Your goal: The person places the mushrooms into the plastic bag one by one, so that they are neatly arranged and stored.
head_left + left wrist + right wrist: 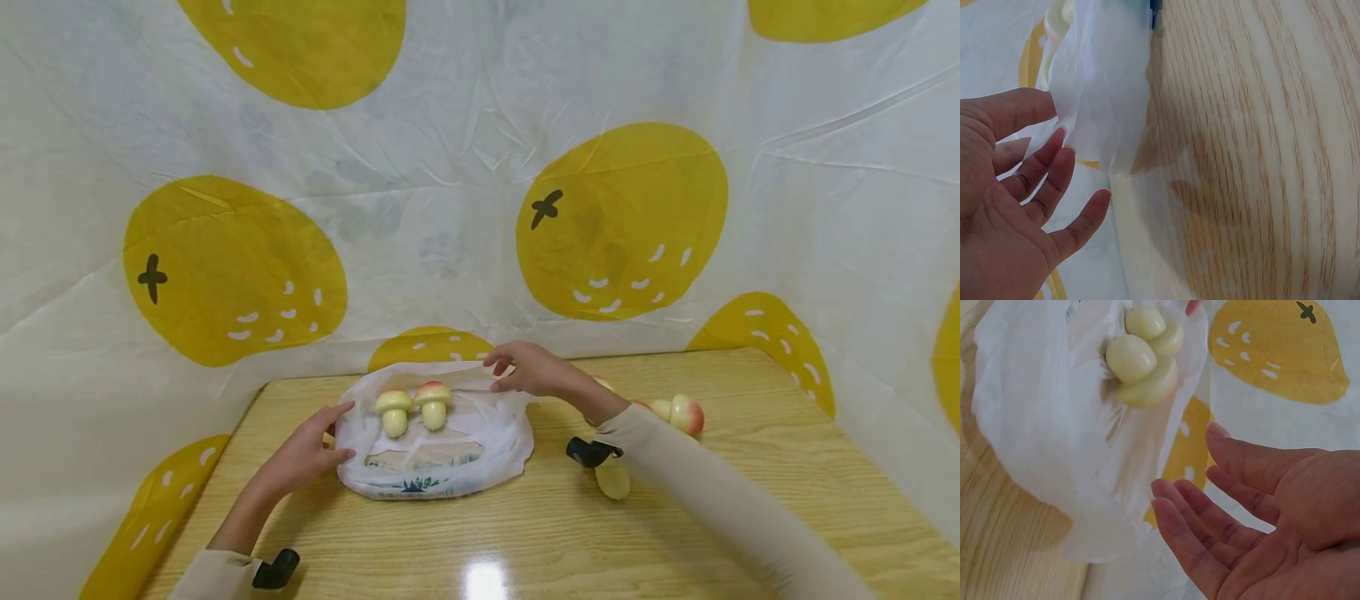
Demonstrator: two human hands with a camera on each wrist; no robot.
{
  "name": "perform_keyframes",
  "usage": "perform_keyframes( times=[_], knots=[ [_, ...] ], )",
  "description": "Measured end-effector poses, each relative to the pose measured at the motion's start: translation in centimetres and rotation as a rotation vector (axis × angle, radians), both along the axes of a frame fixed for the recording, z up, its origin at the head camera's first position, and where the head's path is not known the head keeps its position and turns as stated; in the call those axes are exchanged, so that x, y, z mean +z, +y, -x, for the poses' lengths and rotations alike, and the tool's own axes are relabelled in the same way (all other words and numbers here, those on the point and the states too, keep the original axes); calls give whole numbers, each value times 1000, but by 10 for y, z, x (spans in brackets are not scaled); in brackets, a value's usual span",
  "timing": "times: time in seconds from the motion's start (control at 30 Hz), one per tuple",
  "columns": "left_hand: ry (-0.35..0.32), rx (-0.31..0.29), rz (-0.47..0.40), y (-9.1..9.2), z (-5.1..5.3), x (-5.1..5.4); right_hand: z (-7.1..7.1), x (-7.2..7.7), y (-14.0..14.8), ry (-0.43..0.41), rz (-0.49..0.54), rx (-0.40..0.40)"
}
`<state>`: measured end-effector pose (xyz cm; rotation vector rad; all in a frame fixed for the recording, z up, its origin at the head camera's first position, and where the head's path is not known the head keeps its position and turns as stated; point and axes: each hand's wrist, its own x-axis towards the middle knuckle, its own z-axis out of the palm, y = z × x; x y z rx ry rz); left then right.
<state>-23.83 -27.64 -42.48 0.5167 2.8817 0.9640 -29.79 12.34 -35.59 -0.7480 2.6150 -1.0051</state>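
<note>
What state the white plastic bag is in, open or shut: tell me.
Open. The white plastic bag has its mouth spread, and two mushroom-shaped pieces show inside.

Crinkled bag (512, 446), apparently thin plastic

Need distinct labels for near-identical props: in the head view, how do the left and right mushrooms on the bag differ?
Colour: the left mushroom has a mostly pale yellow cap; the right mushroom has a reddish top to its cap.
Position: the left mushroom lies slightly nearer the person than the right mushroom.
Shared: similar shape, pale stems pointing toward the person, both on the bag.
</note>
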Motion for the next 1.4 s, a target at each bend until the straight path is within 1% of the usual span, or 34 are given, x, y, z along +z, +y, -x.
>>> perform_keyframes(
  times=[0.2,0.4,0.63,0.9,1.2,1.4],
  knots=[
    [-3,-1,-11,-1,1,0,-4,1,18,15,11,-7],
    [-8,4,-12,0,1,0,-4,-1,37,19,29,-17],
    [5,24,6,5,-8,-1,-11,-3,62,46,40,-8],
    [10,39,1,7,-19,-4,-21,-4,83,101,-14,0],
    [9,36,-6,5,-18,-4,-25,-4,100,113,-48,-40],
    [10,43,0,5,-19,-4,-28,-6,117,135,-36,-44]
  ],
)
